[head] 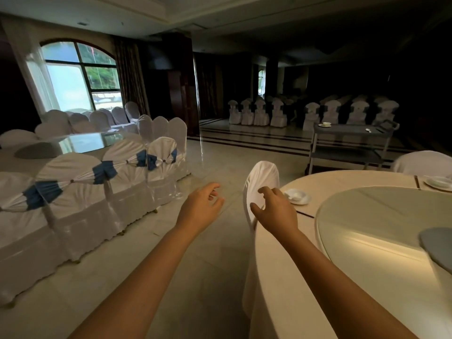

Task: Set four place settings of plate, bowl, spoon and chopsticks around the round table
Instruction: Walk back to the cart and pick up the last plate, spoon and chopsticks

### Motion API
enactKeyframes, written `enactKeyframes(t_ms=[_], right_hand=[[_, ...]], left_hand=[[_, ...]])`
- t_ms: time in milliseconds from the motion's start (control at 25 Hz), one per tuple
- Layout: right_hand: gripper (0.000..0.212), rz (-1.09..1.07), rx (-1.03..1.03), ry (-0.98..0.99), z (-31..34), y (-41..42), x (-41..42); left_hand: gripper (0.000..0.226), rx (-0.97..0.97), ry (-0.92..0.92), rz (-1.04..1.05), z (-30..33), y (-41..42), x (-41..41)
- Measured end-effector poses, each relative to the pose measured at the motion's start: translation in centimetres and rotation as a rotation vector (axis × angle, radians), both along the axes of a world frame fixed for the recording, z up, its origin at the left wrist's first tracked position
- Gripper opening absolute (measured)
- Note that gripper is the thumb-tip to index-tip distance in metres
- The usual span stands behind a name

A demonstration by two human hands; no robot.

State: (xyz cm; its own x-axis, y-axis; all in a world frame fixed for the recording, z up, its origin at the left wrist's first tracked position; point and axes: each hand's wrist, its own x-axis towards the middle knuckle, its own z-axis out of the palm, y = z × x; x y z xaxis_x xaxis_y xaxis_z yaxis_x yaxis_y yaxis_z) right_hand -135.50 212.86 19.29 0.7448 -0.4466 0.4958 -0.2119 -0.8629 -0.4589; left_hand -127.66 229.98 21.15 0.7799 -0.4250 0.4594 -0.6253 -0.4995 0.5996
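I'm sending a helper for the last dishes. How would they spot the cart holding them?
From the round table, look past its far edge toward the dark end of the hall. The grey cart stands on the floor before the rows of white-covered chairs. It alone has open shelves, with a bowl on a plate on top.

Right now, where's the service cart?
Head view, upper right: the service cart stands on the floor beyond the round table, in front of the covered chairs.

Round table with a cream cloth at your lower right, white plate with bowl and spoon near its left edge, second white plate at far right, dark chopsticks lying flat below the first plate
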Motion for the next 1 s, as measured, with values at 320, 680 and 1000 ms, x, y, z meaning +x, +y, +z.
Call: enactKeyframes(t_ms=[320, 680, 1000], right_hand=[[0.05, -0.02, -0.003, -0.05, 1.6, -7.3, 24.2], [0.056, -0.137, -0.002, 0.009, -2.3, -13.9, 48.7], [0.06, -0.397, -0.023, 0.045, -0.7, -25.5, 65.9]], left_hand=[[0.047, 0.037, -0.088, 0.023, 1.2, -6.4, 23.8], [0.052, 0.083, -0.15, -0.085, -2.1, -14.6, 49.9], [0.054, 0.119, -0.171, -0.278, -0.7, -28.8, 72.2]])
